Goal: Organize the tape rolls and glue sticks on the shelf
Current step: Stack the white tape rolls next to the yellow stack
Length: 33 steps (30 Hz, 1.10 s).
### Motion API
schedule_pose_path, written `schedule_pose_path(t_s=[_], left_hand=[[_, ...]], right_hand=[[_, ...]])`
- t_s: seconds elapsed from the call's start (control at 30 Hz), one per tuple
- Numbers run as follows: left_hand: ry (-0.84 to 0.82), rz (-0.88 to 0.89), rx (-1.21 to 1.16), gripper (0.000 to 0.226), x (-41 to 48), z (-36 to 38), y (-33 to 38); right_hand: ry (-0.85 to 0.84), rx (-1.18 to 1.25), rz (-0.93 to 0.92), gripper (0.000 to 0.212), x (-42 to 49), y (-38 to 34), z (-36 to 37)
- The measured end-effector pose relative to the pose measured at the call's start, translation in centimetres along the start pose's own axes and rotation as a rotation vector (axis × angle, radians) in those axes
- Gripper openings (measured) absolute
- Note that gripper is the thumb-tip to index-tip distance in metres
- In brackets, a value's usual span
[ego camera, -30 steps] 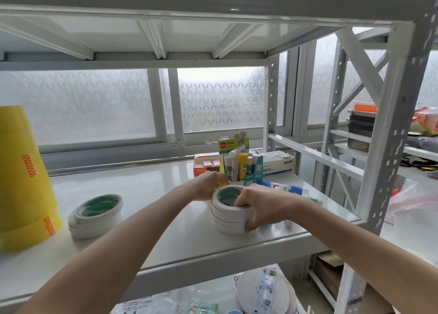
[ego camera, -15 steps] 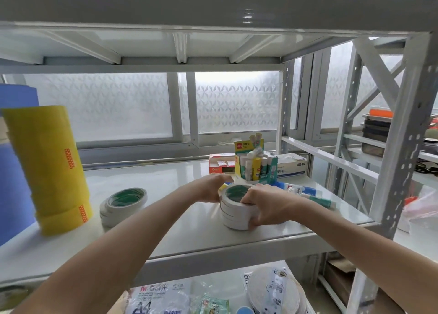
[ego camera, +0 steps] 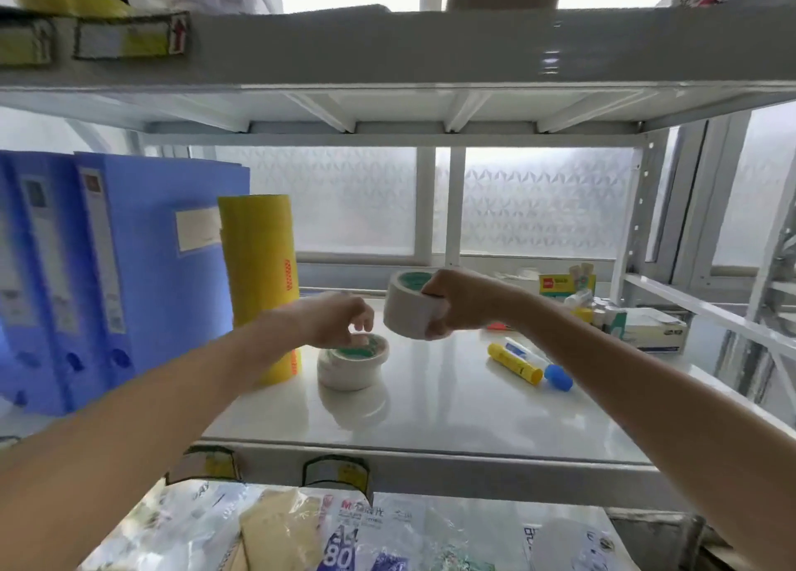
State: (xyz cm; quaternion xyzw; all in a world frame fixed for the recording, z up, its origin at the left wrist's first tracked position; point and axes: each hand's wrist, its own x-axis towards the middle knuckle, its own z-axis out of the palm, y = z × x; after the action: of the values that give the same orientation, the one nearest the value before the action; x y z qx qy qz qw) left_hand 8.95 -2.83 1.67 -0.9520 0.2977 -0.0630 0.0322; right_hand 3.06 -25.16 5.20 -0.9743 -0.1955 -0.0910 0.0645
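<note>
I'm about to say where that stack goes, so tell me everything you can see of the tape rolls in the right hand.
The stack of white tape rolls with green cores looks like two or three paper-like rolls, though blur hides the exact count. It is lifted clear of the glossy white shelf and tilted, its open top facing up and left. The right hand clamps it, with fingers over the top rim and thumb low on the side. It hangs above and right of the low white tape stack that the left hand touches.
</note>
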Motion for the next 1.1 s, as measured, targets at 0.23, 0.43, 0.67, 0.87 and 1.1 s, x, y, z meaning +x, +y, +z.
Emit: schedule_pose_path(t_s=[0.23,0.43,0.67,0.87,1.1], left_hand=[[-0.055,-0.171,-0.036,0.027,-5.8,1.2,-4.8],[-0.071,-0.194,-0.120,0.042,-6.0,3.4,-4.0],[-0.085,-0.178,-0.096,0.040,-4.7,4.0,-3.2],[-0.085,-0.150,-0.126,0.042,-5.0,4.4,-3.2],[-0.097,-0.144,-0.130,0.044,-4.9,4.5,-3.1]], right_hand=[[-0.069,-0.003,-0.046,0.020,5.8,-5.7,3.1],[-0.193,0.026,-0.020,0.031,5.7,-6.1,5.0],[-0.125,-0.109,0.018,0.043,6.6,-6.4,5.8],[-0.099,-0.142,-0.008,0.043,7.6,-7.2,6.0],[-0.110,-0.155,-0.012,0.041,8.2,-7.5,6.0]])
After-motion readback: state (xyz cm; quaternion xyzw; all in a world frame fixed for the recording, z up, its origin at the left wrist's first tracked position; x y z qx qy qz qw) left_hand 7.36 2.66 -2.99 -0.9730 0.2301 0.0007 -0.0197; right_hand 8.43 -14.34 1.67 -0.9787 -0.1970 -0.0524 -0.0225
